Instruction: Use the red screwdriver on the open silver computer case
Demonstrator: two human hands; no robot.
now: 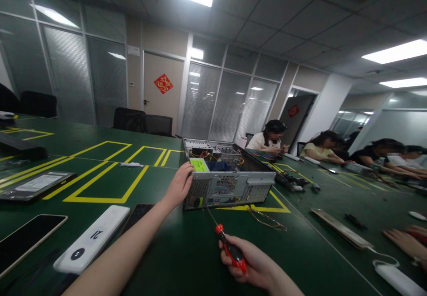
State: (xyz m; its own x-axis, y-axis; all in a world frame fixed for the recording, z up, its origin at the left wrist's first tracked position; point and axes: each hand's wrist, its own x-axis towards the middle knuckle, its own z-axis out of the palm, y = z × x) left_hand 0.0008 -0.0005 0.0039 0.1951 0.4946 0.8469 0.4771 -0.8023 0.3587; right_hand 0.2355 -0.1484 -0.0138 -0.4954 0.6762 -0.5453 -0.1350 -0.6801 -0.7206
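An open grey computer case (230,184) lies on its side on the green table (187,251), its rear panel facing me and its wiring showing inside. My left hand (180,184) grips the case's near left corner, fingers curled over the top edge. My right hand (248,265) is closed round the red-and-black handle of a screwdriver (230,248). Its thin shaft points up toward the lower left of the rear panel, and the tip sits close to it.
A white power bank (90,240), two dark phones (26,238) and a tablet (36,184) lie at left. Yellow tape marks boxes on the table. A loose wire (267,218) lies by the case. Several people sit at the right; another person's hand (405,240) rests nearby.
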